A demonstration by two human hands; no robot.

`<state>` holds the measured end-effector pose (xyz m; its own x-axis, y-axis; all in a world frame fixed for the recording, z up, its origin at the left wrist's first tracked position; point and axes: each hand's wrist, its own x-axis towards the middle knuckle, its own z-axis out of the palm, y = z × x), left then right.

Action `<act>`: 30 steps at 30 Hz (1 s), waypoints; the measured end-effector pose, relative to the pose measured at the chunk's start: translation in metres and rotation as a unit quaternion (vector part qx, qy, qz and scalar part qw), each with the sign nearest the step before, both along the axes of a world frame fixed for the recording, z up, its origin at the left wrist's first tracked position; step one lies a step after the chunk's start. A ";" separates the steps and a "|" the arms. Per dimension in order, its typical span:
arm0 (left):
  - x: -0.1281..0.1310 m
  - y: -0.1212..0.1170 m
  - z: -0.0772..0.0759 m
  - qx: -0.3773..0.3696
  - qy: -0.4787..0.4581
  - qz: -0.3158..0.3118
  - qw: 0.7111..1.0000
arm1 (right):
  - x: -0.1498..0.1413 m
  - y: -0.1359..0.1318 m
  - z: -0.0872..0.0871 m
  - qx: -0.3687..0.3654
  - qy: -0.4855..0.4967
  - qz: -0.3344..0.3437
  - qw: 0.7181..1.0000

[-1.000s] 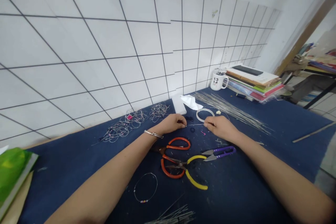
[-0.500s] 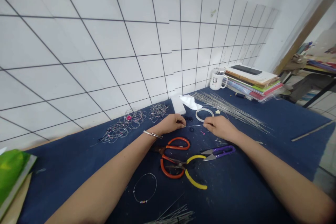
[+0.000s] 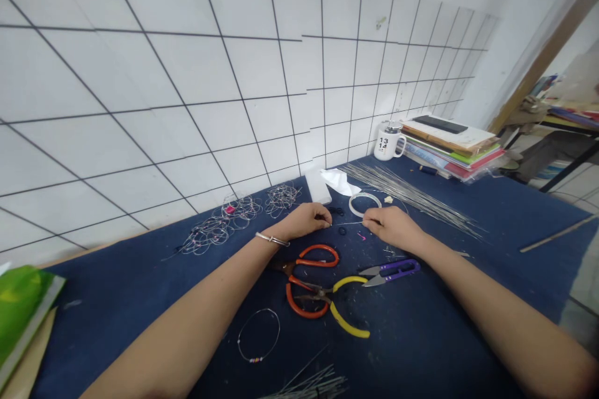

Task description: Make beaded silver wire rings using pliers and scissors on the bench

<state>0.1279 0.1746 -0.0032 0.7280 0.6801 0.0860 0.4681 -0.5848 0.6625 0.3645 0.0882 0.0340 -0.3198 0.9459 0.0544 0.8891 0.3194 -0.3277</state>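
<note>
Head view: my left hand (image 3: pixel 309 219) is curled, thumb and fingertips pressed together on one end of a thin, pale strand (image 3: pixel 347 223). My right hand (image 3: pixel 391 224) is closed in the same way, pinching the other end. The strand runs nearly straight between my two hands, just above the table; it is so fine here that I cannot say whether it is wire or thread. A metal bangle (image 3: pixel 272 239) circles my left wrist.

Below the strand lie a small dark loop (image 3: pixel 342 231) and a pink scrap (image 3: pixel 361 236). Just beyond my right hand is a pale ring (image 3: pixel 351 204), and beyond my left a white box (image 3: pixel 318 188) with a crumpled white cloth (image 3: pixel 340 182) on its right.

Nearer me are orange-handled scissors (image 3: pixel 306 314), yellow-handled pliers (image 3: pixel 350 325) whose head overlaps the orange handles, and purple snips (image 3: pixel 401 269) to the right. Nearer still lies a beaded loop (image 3: pixel 256 360), left of a bundle of thin rods (image 3: pixel 318 384).

Far left of my hands, tangled loops (image 3: pixel 210 234) sit along the wall. On the far right, long thin rods (image 3: pixel 409 193) fan out, with a white mug (image 3: pixel 386 143) and a stack of books and papers (image 3: pixel 453 148) behind them.
</note>
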 end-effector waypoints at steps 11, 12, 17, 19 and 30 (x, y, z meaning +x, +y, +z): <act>-0.001 0.002 -0.003 0.010 0.003 0.001 1.000 | 0.002 0.001 -0.002 0.008 -0.002 0.005 1.000; -0.001 0.002 -0.003 0.010 0.004 -0.001 1.000 | 0.002 0.001 -0.002 0.007 -0.002 0.006 1.000; -0.001 0.002 -0.003 0.017 0.001 -0.012 1.000 | 0.000 0.001 -0.004 0.005 -0.007 0.007 1.000; -0.001 0.002 -0.003 0.020 0.002 -0.011 1.000 | -0.001 0.001 -0.005 0.007 -0.010 0.005 1.000; -0.001 0.001 -0.001 0.029 0.015 -0.009 0.999 | -0.003 -0.001 -0.005 0.020 -0.033 -0.010 0.999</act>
